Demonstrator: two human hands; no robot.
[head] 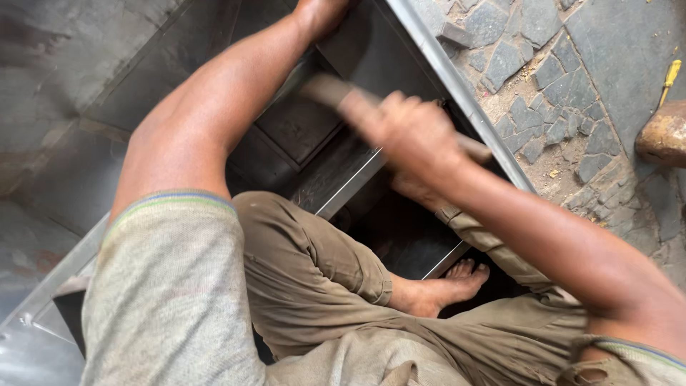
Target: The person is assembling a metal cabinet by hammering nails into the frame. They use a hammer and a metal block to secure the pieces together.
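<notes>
The right hand [411,132] is wrapping tight around a wooden handle [336,91], fingers clamped shut on it, and the whole hand is showing blurred over the middle of the picture. One end of the handle is poking out up-left of the fist, the other end [475,148] is peeking out to the right; what sits at its tip cannot be told.

The left hand [321,14] is reaching far up to the top edge, pressing down on the sheet-metal box [300,129]. Its fingers are running out of view, so whether they are spread or curled cannot be told.

That box is one large grey metal piece with folded, bright edges [457,93], lying open on the floor. The person is sitting inside it, cross-legged in brown trousers, one bare foot [450,286] resting on the dark bottom panel. A thin metal strip [350,187] is running diagonally just above the knee.

Outside the box, on the right, stone paving [557,78] is showing. Two things are lying on it: one yellow screwdriver handle [670,75] near the right edge, and just below it one rounded, rusty brown lump [664,136], partly cut off by the frame.
</notes>
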